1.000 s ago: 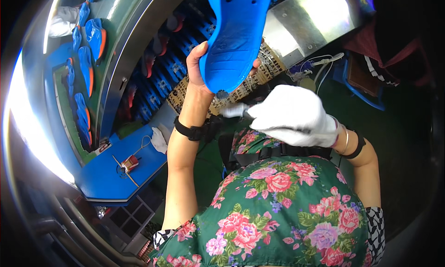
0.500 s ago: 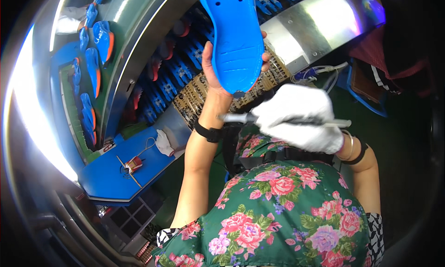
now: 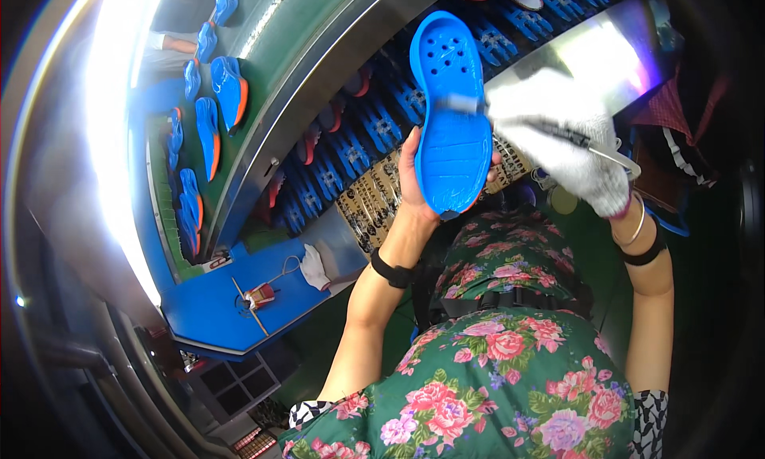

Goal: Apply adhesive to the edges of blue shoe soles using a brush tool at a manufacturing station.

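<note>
My bare left hand (image 3: pixel 411 180) holds a blue shoe sole (image 3: pixel 454 156) from below, its thumb on the left edge and fingertips on the right. The sole's inner side faces up, with several round holes near the far end and shallow grooves nearer the heel. Wet-looking shine lies on its surface. In a white glove, my right hand (image 3: pixel 562 136) is closed around a brush (image 3: pixel 462 103) with a dark handle. The brush's pale flat head, blurred, is over the middle of the sole; whether it touches cannot be told.
Blue soles with orange edges (image 3: pixel 229 92) lie on a green surface at left, behind a metal rail (image 3: pixel 307 80). Rows of blue clamps (image 3: pixel 382 128) stand beyond my hands. A blue table (image 3: pixel 211 307) bears a small red container (image 3: pixel 259 296) and a white glove (image 3: pixel 314 268). Another person's arm (image 3: pixel 179 45) shows upper left.
The brush has come up from beside my left wrist to the middle of the sole. The sole and both hands now appear farther right in view, and the sole's whole far end shows.
</note>
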Action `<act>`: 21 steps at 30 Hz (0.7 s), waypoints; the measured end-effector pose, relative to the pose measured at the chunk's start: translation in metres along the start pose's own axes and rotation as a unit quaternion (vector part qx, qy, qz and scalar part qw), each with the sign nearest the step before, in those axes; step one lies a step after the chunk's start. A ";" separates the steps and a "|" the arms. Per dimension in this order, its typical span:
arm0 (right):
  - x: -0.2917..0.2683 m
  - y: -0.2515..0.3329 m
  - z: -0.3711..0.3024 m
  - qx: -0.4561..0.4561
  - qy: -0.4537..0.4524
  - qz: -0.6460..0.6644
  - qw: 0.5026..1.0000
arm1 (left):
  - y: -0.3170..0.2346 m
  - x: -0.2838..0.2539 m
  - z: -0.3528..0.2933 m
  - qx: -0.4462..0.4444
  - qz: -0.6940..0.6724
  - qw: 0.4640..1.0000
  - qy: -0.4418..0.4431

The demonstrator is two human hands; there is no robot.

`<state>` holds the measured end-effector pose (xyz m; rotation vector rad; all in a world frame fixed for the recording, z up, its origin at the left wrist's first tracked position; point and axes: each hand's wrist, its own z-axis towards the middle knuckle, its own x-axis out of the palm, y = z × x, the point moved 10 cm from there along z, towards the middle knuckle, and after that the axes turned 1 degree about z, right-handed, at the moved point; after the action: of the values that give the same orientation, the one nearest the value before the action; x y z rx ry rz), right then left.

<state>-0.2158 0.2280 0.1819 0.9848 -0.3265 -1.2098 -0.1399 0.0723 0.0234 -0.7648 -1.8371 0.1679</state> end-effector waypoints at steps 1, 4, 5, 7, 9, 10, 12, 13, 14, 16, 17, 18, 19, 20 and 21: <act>-0.008 -0.002 0.002 -0.026 -0.070 -0.037 0.997 | 0.003 0.007 -0.001 -0.011 -0.046 0.997 0.068; 0.002 0.030 0.007 -0.129 -0.037 -0.119 0.984 | 0.000 0.016 -0.007 -0.009 -0.132 0.986 0.100; 0.008 0.035 0.001 -0.119 -0.025 -0.090 0.988 | -0.006 0.013 -0.011 0.007 -0.169 0.984 0.065; 0.030 0.000 -0.009 0.097 0.040 0.228 0.968 | -0.029 0.010 -0.017 0.050 -0.157 0.985 0.043; 0.028 -0.019 -0.030 0.198 -0.008 0.324 0.925 | -0.059 0.033 -0.028 0.071 -0.083 0.975 0.194; 0.016 -0.022 -0.033 0.221 -0.034 0.309 0.924 | -0.074 0.035 -0.035 0.104 -0.063 0.974 0.189; 0.006 -0.031 -0.040 0.264 -0.107 0.316 0.905 | -0.111 0.036 -0.052 0.147 0.009 0.975 0.168; 0.006 -0.033 -0.044 0.261 -0.109 0.309 0.908 | -0.130 0.041 -0.053 0.144 0.023 0.973 0.179; 0.011 -0.049 -0.057 0.303 -0.149 0.344 0.876 | -0.147 0.050 -0.055 0.135 -0.031 0.961 0.238; 0.016 -0.071 -0.085 0.354 -0.201 0.376 0.833 | -0.187 0.069 -0.040 0.150 -0.081 0.943 0.286; 0.024 -0.071 -0.084 0.353 -0.183 0.373 0.838 | -0.215 0.059 -0.035 0.172 -0.088 0.939 0.283; 0.031 -0.068 -0.085 0.356 -0.179 0.383 0.834 | -0.246 0.050 -0.025 0.198 -0.120 0.939 0.253; 0.045 -0.068 -0.087 0.358 -0.171 0.398 0.827 | -0.277 0.038 -0.022 0.228 -0.149 0.937 0.220; 0.050 -0.066 -0.084 0.320 -0.150 0.373 0.858 | -0.303 0.020 -0.011 0.264 -0.213 0.926 0.164; 0.052 -0.062 -0.080 0.314 -0.111 0.323 0.886 | -0.321 -0.004 -0.006 0.297 -0.276 0.908 0.104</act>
<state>-0.1804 0.2170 0.0743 1.1488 -1.1875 -0.5888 -0.2692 -0.1823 0.1692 0.1665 -1.5976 0.2491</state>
